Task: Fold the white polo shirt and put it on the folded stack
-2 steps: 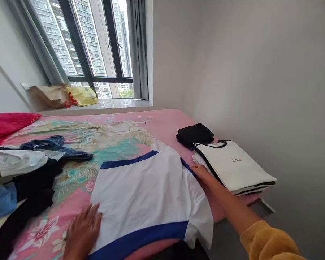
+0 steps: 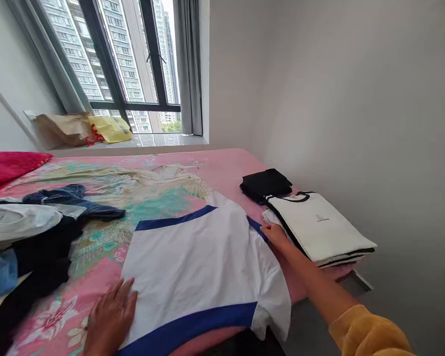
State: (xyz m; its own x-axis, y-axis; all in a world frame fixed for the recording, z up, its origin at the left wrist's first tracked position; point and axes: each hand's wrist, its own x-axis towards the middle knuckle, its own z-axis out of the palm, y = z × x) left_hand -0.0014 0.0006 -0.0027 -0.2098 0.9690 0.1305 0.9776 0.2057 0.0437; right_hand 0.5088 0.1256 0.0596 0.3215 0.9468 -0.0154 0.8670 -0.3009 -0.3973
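A white T-shirt [image 2: 193, 262] with blue side bands and a blue collar lies spread sideways on the bed, its hem toward the left and its collar toward the right. My left hand [image 2: 111, 316] rests flat at the hem end, fingers stretched out, touching the shirt's edge. At the blue collar, my right hand [image 2: 276, 235] pinches the fabric between thumb and fingers. One short sleeve hangs over the near bed edge; the other points away from me. Just beyond my right hand is a stack of folded shirts [image 2: 322, 225], a cream one with black trim on top.
A folded black garment [image 2: 267, 184] sits behind the stack. Loose clothes, including jeans [image 2: 74, 200] and a white garment [image 2: 24, 217], heap at the left on the pink floral bedsheet [image 2: 226, 160]. A red cushion or cloth [image 2: 11, 168] lies behind them. Bags [image 2: 109, 129] stand on the windowsill.
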